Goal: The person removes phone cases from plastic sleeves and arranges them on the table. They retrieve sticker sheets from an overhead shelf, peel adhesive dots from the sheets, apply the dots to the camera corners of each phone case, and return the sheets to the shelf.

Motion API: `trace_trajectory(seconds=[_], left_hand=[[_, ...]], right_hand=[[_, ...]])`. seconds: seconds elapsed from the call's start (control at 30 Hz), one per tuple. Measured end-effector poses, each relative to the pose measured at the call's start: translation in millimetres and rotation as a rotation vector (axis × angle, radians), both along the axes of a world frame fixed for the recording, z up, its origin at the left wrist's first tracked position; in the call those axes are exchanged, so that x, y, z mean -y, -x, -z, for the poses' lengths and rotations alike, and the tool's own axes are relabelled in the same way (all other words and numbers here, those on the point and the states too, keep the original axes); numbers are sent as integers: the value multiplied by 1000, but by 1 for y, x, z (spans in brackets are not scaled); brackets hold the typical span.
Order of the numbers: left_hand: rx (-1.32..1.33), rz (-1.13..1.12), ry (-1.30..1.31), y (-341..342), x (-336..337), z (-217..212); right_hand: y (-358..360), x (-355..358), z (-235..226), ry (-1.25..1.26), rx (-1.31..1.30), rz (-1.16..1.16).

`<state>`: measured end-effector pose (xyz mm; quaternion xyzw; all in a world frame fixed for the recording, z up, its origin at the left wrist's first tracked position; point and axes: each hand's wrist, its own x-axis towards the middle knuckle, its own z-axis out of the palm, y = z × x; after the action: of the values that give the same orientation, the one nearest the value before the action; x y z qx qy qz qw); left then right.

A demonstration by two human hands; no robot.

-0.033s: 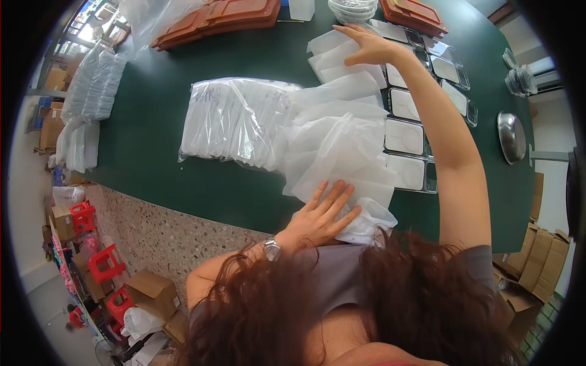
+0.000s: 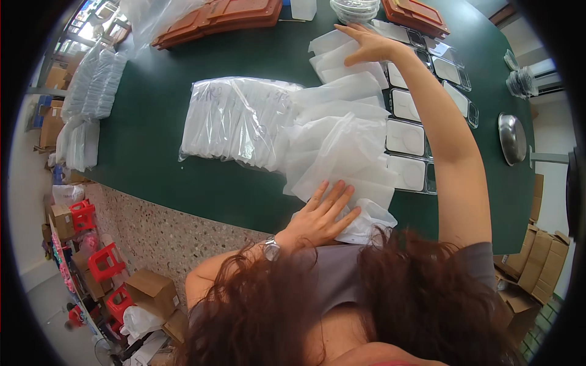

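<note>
Left hand (image 2: 322, 215): fingers spread flat, pressing near end of overlapping row of white plastic bags (image 2: 342, 131) at table (image 2: 152, 134) edge | Packed bundle of bags (image 2: 235, 122): just left of row | Clear-lidded trays (image 2: 406, 137): along row's right | Right hand (image 2: 371, 44): fingers open, palm resting on farthest bag

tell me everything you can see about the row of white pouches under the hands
The row of white pouches runs from the near table edge to the far side of the green table, overlapping like shingles. They look thin, translucent and slightly crinkled, lying flat. The left hand presses flat on the nearest ones; the right hand, arm stretched out, rests on the farthest. A clear plastic-wrapped bundle lies against their left side, and a line of clear-lidded trays borders their right.
</note>
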<state>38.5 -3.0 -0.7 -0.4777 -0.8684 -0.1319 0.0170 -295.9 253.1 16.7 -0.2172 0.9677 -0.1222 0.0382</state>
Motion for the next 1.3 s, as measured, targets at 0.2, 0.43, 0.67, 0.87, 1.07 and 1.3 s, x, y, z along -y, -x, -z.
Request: trace_trajectory(seconds=[0.2,0.43,0.67,0.87,1.07,1.3], left_hand=[[-62,97,-10,12,4,-1],[-1,100,-57,42,23,-10],[-99,60,-114,51,12,-17],[-47,59,-26,40,13,-8],[-116,36,-59,33,12,-8],[-63,-27,-98,25,12,-13]], right_hand=[[11,12,3,-283,29,106],[-54,29,-46,-19,231,-9],[-110,19,-33,187,292,-168],[-147,37,-67,270,465,78],[-193,65,-82,-166,257,-52],[-205,61,-49,-237,165,-91]])
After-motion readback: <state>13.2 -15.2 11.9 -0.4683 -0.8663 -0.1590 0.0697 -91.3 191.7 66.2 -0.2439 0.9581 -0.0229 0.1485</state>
